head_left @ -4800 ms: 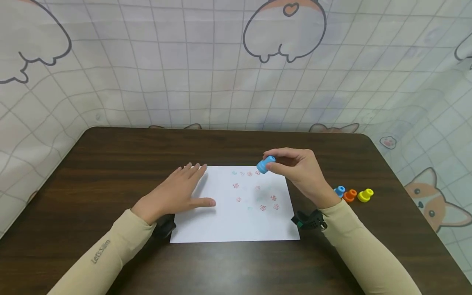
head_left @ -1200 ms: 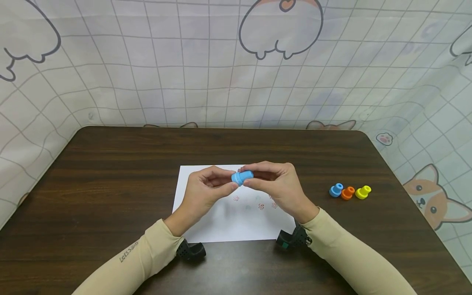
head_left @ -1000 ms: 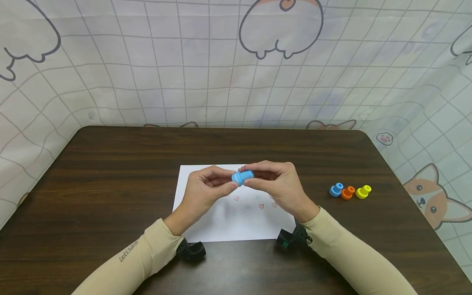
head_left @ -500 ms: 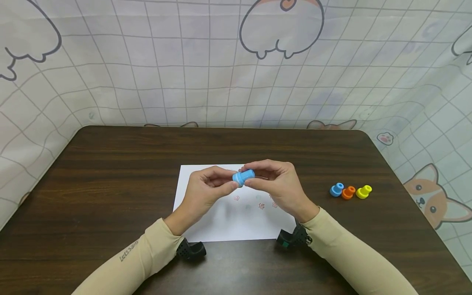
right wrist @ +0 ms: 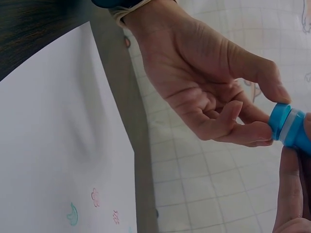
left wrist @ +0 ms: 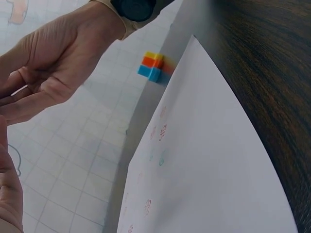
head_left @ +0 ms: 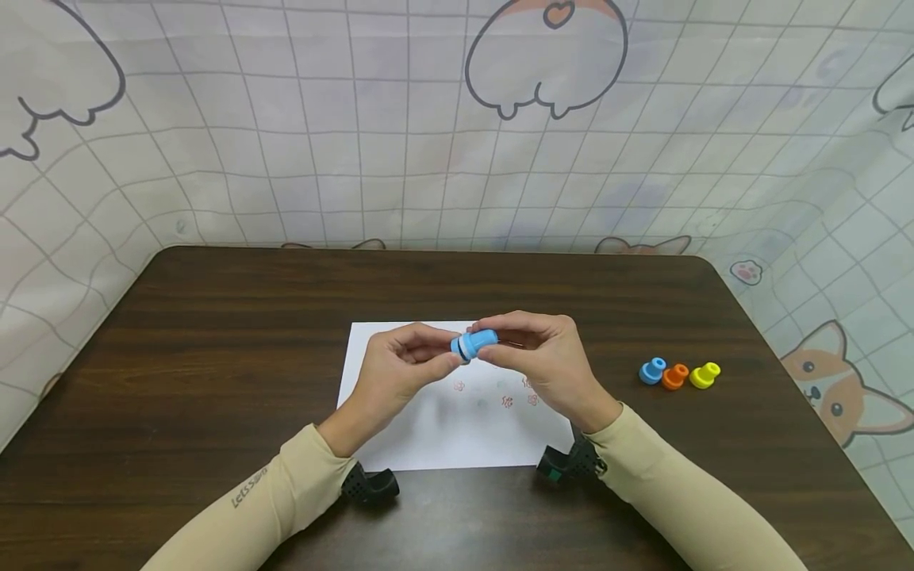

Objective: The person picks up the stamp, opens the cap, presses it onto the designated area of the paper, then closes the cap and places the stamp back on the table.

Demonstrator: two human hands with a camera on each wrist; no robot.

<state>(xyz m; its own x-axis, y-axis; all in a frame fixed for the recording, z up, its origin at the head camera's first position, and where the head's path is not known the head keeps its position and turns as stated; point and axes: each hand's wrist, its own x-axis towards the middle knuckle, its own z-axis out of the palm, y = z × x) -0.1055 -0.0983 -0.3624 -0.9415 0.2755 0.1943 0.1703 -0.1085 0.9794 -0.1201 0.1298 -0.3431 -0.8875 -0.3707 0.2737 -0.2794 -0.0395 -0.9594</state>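
Above the sheet of paper, my two hands hold a small blue stamp between them. My left hand pinches its blue cap with thumb and fingertips. The stamp's body is gripped by my right hand at the narrower handle end. A white band shows between cap and body, with a dark gap beside it. In the left wrist view the stamp is out of frame. Red and teal printed marks dot the paper, partly hidden by the hands.
On the right of the dark wooden table stand a blue stamp, an orange stamp and a yellow stamp. A grid-patterned cloth hangs behind the table.
Earlier my left hand lay over the paper while the right held the stamp; then both came together on it. Since half a second ago, a gap has opened between cap and body.
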